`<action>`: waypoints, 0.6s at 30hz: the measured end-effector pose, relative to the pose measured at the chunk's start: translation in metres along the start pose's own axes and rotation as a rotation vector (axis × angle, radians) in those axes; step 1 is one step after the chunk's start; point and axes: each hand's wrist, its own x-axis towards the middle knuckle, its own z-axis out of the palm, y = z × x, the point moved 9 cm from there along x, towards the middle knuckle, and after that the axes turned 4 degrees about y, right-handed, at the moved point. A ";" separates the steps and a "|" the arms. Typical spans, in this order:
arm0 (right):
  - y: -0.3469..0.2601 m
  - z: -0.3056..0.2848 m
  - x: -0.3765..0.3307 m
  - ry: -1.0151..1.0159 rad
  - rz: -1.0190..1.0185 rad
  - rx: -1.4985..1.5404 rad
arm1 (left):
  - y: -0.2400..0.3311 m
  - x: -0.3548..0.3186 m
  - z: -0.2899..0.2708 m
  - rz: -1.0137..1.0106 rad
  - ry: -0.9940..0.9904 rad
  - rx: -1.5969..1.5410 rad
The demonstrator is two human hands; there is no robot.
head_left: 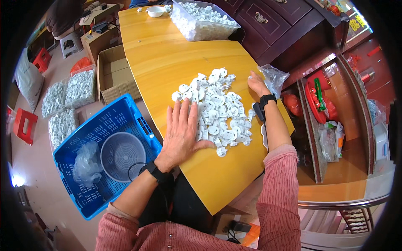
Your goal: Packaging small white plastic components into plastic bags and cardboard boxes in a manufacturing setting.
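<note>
A heap of small white plastic parts point(224, 111), many with round disc ends, is spread on the yellow wooden table point(176, 46). My left hand point(181, 131) lies flat along the heap's left edge, fingers stretched out and thumb spread, touching the nearest pieces. Past the heap's right side, at the table's edge, is my right hand point(257, 85) with its fingers curled in; whatever they may hold is hidden. A clear plastic bag point(275, 78) lies right beside that hand. Both wrists wear dark bands.
A clear tub point(205, 35) of white parts and a white bowl point(156, 11) stand at the table's far end. On the left are a blue crate point(79, 190) holding a grey basket point(123, 157), a cardboard box point(113, 69) and filled trays point(63, 121). Shelves point(307, 129) border the right.
</note>
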 end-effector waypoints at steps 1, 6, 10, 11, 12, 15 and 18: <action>-0.002 0.001 -0.001 0.000 -0.001 0.004 | 0.000 -0.001 0.000 -0.002 -0.002 0.002; -0.044 -0.001 -0.027 -0.075 -0.350 0.225 | 0.001 0.000 0.001 0.010 0.008 -0.009; -0.097 -0.010 -0.066 -0.155 -0.511 0.295 | -0.001 -0.002 -0.002 0.001 0.014 -0.005; -0.104 -0.007 -0.073 -0.179 -0.509 0.306 | -0.001 -0.003 -0.002 -0.004 0.011 -0.006; -0.111 -0.007 -0.077 -0.203 -0.512 0.317 | -0.001 -0.002 -0.001 -0.002 0.015 -0.008; -0.120 -0.011 -0.091 -0.342 -0.467 0.360 | 0.000 -0.003 -0.001 0.019 0.055 -0.043; -0.127 -0.026 -0.110 -0.402 -0.418 0.453 | -0.002 -0.004 -0.002 0.007 0.064 -0.046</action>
